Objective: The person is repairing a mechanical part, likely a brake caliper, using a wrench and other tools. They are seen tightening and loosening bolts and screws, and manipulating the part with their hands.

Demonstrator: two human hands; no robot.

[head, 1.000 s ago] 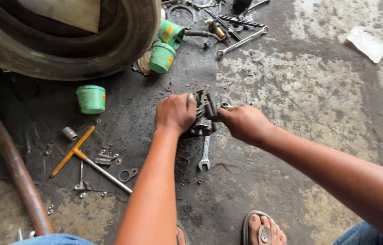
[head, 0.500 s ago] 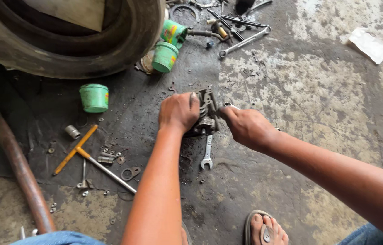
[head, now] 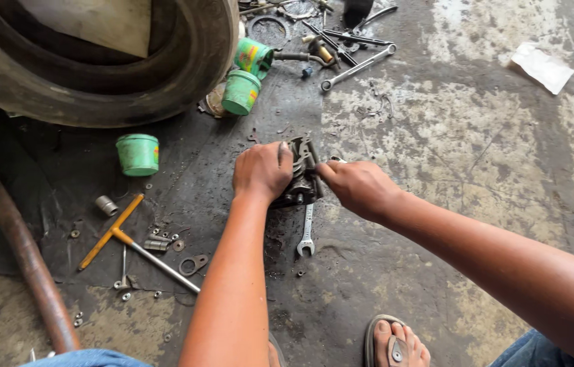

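Observation:
A dark, greasy metal engine part (head: 302,173) stands on the oily concrete floor in the middle of the head view. My left hand (head: 262,170) grips its left side, fingers curled over the top. My right hand (head: 357,186) touches its right side with pinched fingers; whatever it pinches is hidden. A small open-ended spanner (head: 307,231) lies on the floor just below the part, under my hands.
A large old tyre (head: 185,75) fills the top left. Three green tubs (head: 138,154) (head: 241,92) (head: 254,57) lie around it. A T-handle wrench (head: 139,246), sockets and washers lie at left, a rusty pipe (head: 25,258) further left. Spanners (head: 357,66) sit at top. My sandalled foot (head: 396,343) is below.
The view has shifted slightly. Both hands stay on the engine part, with the right hand's fingers drawn in closer against its right side.

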